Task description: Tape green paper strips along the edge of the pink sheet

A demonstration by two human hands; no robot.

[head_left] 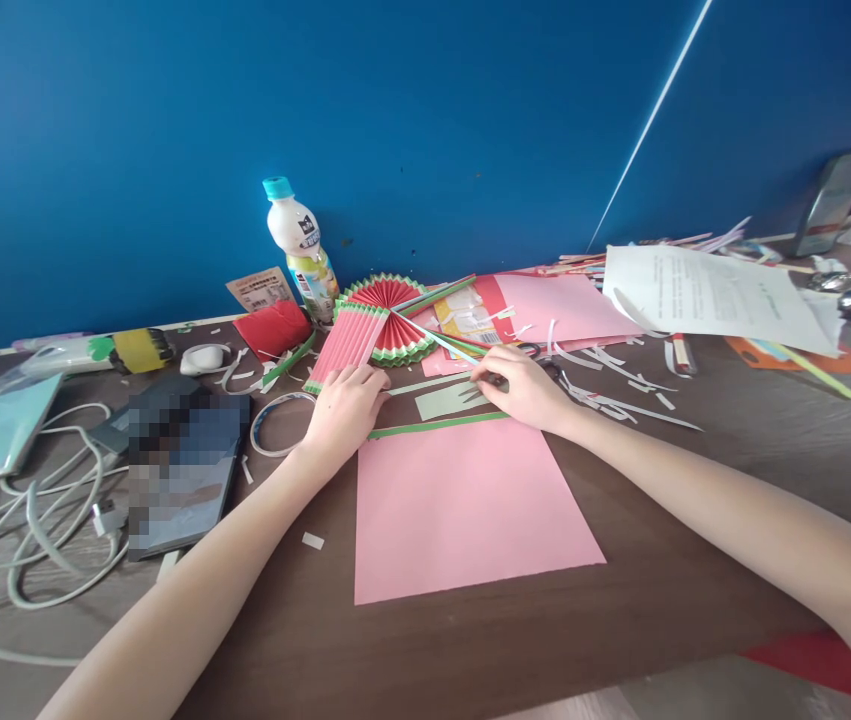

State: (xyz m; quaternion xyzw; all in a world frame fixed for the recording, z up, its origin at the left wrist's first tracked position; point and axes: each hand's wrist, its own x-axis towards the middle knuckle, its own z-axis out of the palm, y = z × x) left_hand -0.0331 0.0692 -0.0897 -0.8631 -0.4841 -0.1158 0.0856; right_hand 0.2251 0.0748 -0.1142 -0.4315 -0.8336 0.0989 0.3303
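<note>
A pink paper sheet (462, 510) with a green strip (440, 426) along its far edge lies flat before me. My left hand (346, 415) rests at the sheet's far left corner, fingers bent over and touching the table side of a pleated pink paper piece (350, 345). At the far right corner, my right hand (519, 388) is closed around the middle of scissors (468, 393), whose blades point left over a pale green paper piece (436, 403). Their dark handles show behind the hand. A red pleated fan (387, 300) with green edging stands beyond.
A tape roll (253, 430), a tablet (192, 480) and white cables (27, 520) lie at left. A drink bottle (303, 245) stands near the blue wall. Paper scraps (612, 400) and a printed sheet (702, 295) are at right.
</note>
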